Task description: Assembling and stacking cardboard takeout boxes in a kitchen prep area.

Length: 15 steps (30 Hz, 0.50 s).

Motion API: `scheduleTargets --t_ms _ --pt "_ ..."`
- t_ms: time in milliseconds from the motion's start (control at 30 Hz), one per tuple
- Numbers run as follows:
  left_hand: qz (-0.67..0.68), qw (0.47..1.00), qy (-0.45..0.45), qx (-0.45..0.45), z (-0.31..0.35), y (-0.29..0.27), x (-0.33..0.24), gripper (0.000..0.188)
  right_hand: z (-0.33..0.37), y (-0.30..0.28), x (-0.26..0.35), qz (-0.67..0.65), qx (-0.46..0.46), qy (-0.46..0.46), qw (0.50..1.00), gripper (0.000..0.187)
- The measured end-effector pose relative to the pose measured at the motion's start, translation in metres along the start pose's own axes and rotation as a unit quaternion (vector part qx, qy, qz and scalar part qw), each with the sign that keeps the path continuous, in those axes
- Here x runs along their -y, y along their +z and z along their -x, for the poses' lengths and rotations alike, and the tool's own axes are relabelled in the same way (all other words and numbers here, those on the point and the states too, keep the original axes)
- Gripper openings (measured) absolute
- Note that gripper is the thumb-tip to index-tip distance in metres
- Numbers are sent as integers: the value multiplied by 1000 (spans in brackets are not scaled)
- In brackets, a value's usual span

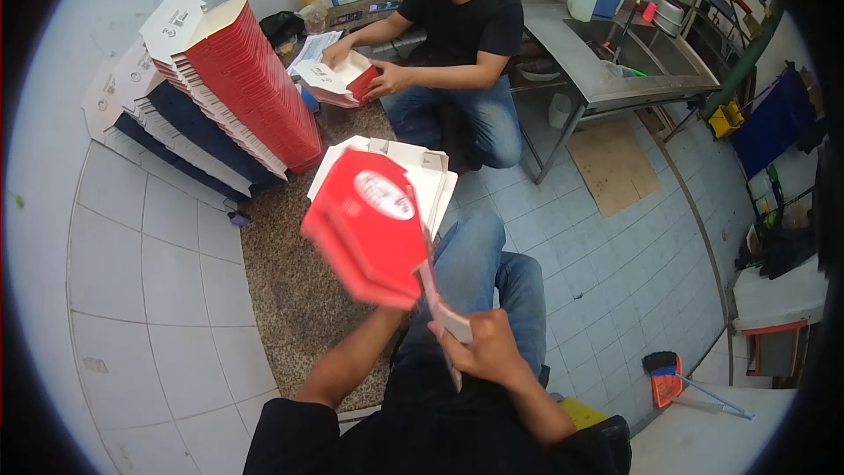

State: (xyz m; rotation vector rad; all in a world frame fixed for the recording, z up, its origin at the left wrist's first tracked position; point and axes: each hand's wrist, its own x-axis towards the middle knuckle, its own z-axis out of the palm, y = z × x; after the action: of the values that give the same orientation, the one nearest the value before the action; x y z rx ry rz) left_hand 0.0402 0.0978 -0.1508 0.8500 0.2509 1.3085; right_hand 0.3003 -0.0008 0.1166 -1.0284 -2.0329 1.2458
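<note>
Held up over the near end of the counter is a red food carton [374,229], slightly smeared by motion, with a white oval print on its panel. My right hand [488,347] is closed on the carton's pale edge flap, thumb and fingers pinching it. The left forearm reaches up under the carton, and my left hand is hidden behind the red panel, so its fingers do not show. Just beyond, partly covered by the red panel, a white carton [431,171] shows its inner faces and flaps.
Tall stacks of flat red cartons [255,88] and dark blue cartons [198,136] stand on the speckled counter [290,299] against the tiled wall. Across from me a seated co-worker [466,26] holds another red-and-white carton [352,79]. A steel sink table [607,79] stands at the back right.
</note>
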Motion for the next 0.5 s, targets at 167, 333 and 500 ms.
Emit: scheduleTargets --t_ms 167,333,500 --pt "-347 890 59 -290 -7 112 -26 36 19 -43 -48 -136 -203 65 968 23" --pt "-46 988 -124 -81 -17 251 -92 47 -4 -76 -88 -68 -290 153 942 21" --pt "-369 837 -399 -58 -49 324 -75 82 -15 -44 -131 -81 -396 91 910 29"
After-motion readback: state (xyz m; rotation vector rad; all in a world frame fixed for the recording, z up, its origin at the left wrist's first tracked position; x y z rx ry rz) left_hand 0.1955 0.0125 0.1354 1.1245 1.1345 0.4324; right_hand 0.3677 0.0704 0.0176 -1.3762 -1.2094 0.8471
